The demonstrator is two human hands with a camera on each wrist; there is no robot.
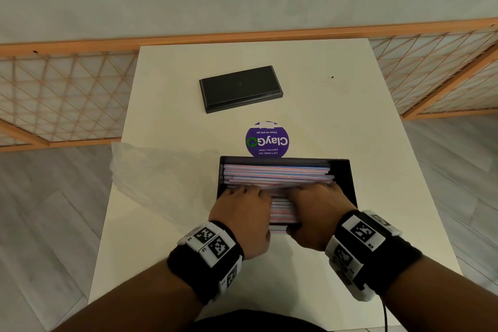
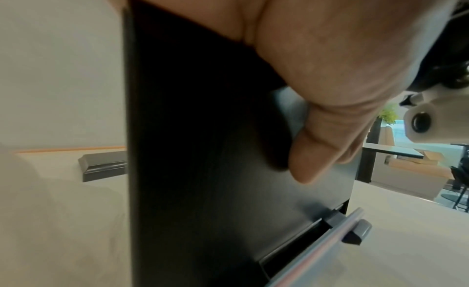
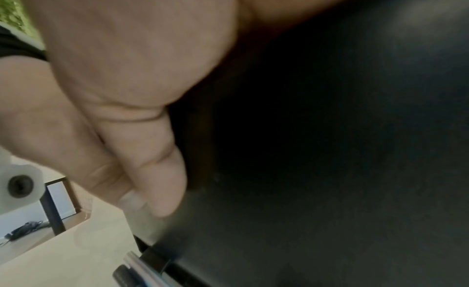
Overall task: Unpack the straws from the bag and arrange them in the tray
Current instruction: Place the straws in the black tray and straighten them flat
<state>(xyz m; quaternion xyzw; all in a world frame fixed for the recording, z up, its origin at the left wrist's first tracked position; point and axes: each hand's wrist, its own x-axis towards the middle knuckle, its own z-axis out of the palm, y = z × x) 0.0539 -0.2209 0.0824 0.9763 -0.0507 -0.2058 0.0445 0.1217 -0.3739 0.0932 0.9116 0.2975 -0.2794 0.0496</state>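
Both my hands sit on the black tray (image 1: 347,170) at the table's (image 1: 167,121) near edge. My left hand (image 1: 242,213) and right hand (image 1: 318,210) have fingers laid over the striped straws (image 1: 277,172) inside and thumbs against the tray's near wall, clasping it. The hands hide the nearer straws. The crumpled clear bag (image 1: 151,170) lies just left of the tray. Beyond it lie a purple round sticker (image 1: 266,140) and, farther, a black lid (image 1: 239,89).
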